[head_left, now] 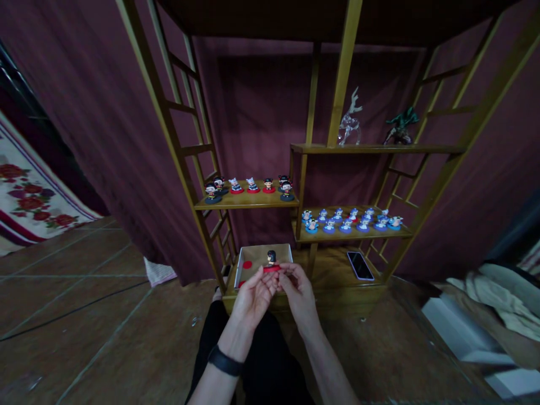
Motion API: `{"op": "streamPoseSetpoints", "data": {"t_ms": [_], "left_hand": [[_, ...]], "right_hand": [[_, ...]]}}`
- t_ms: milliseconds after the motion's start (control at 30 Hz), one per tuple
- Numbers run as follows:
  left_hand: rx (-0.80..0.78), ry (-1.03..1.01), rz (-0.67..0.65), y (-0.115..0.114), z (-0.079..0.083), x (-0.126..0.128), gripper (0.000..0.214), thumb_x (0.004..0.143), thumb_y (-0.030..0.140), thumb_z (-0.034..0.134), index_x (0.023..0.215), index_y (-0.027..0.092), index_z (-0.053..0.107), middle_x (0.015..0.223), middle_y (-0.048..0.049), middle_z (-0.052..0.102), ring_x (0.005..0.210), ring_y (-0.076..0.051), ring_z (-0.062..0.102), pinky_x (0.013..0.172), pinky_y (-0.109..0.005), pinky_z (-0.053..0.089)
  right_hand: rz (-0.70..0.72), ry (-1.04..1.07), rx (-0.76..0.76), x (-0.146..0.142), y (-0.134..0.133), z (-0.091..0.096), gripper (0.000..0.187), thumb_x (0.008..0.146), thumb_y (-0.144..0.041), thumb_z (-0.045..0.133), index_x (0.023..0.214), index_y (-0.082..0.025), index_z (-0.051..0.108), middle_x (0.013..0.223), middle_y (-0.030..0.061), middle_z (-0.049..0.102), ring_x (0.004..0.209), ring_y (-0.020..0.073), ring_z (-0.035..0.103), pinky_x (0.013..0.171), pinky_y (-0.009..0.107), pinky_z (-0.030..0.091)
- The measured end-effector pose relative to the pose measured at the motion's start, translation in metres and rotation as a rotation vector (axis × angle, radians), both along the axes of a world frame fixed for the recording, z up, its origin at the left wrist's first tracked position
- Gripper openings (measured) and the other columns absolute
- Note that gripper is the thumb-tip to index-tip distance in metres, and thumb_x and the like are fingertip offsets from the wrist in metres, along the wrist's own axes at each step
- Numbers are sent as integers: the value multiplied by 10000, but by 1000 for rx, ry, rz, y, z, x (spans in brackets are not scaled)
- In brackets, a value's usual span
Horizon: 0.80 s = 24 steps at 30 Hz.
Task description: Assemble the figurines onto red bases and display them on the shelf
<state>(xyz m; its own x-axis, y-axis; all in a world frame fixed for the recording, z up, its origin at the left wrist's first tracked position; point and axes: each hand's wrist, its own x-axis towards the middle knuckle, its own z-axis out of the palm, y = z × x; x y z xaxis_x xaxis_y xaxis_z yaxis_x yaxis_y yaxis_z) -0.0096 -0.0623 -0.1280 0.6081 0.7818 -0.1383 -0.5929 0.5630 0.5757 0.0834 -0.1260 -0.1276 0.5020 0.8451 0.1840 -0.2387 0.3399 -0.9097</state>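
Note:
My left hand (253, 295) and my right hand (298, 288) meet in front of me and pinch a small black-haired figurine on a red round base (271, 262) between their fingertips. The figurine is held upright above an open cardboard box (283, 251) that rests on the bottom shelf; a red disc (247, 264) lies inside it. A black band sits on my left wrist (225, 361). Several similar figurines on red and dark bases (248, 186) line the left middle shelf. Several blue-based figurines (350, 220) stand on the right middle shelf.
A wooden shelf unit (337, 149) stands against a dark red curtain. A glass deer (350, 122) and a dark green figure (400, 126) stand on the upper right shelf. A phone (360, 265) lies on the bottom shelf. A floral cloth (29, 197) hangs at left; bedding (498, 298) lies at right.

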Motion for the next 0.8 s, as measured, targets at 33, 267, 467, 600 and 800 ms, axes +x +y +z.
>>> {"op": "streamPoseSetpoints", "data": {"t_ms": [33, 267, 467, 600, 800], "left_hand": [[18, 20, 34, 1, -1, 2, 182, 796, 194, 583, 931, 86, 640, 899, -124, 675, 790, -149, 642, 740, -250, 529], [332, 243, 330, 2, -1, 12, 434, 639, 175, 737, 1053, 152, 610, 1022, -81, 671, 887, -150, 631, 816, -253, 472], [461, 387, 430, 0, 5, 15, 470, 544, 175, 782, 975, 169, 597, 834, -37, 675, 731, -148, 629, 707, -264, 490], [568, 430, 472, -1, 1, 14, 425, 566, 156, 764, 959, 178, 603, 865, -41, 646, 752, -148, 611, 719, -257, 483], [618, 442, 526, -5, 3, 9, 347, 558, 105, 746, 881, 195, 658, 979, -53, 593, 858, -170, 582, 793, -251, 453]], "right_hand": [[-4, 9, -1, 1, 2, -1, 208, 734, -345, 634, 906, -230, 608, 897, 21, 634, 766, 152, 575, 639, 250, 485], [34, 175, -33, 6, 10, -6, 265, 742, -396, 623, 952, -233, 628, 937, 32, 652, 740, 154, 578, 634, 266, 476], [77, 206, -56, 7, 18, -5, 230, 708, -392, 652, 891, -252, 651, 954, 16, 668, 788, 179, 603, 616, 272, 472], [109, 229, -123, 13, 25, -5, 221, 674, -375, 679, 844, -235, 655, 922, 20, 675, 781, 182, 610, 622, 282, 481], [181, 278, -187, 16, 30, -2, 259, 575, -325, 747, 780, -207, 640, 803, 7, 685, 717, 176, 617, 608, 280, 475]]}}
